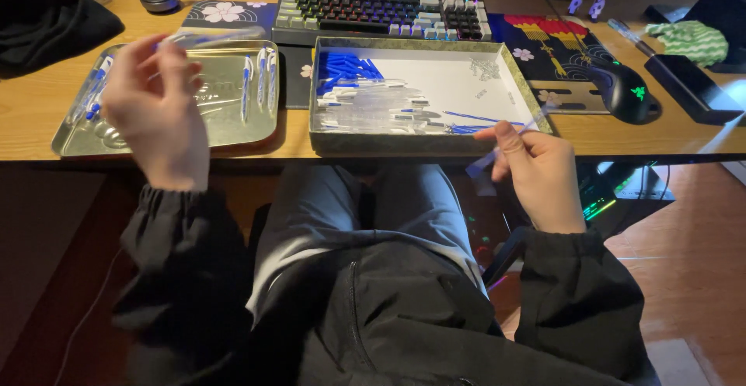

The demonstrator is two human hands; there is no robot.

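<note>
My left hand (155, 110) is raised over the metal tray (70, 141) and holds a clear pen (214, 38) that points right, blurred by motion. Several finished pens with blue parts (260, 79) lie in that tray. My right hand (536, 168) sits at the front right corner of the shallow box (404, 143) and pinches a clear pen barrel (528, 125) that slants up to the right. Inside the box lie blue refills (346, 67), clear barrels (373, 106) and small springs (483, 67).
A keyboard (381, 9) lies behind the box. A black mouse (625, 90) rests on a patterned pad (552, 44) at right. A dark cloth (47, 24) sits far left, a green striped cloth (691, 40) far right. My lap is below the desk edge.
</note>
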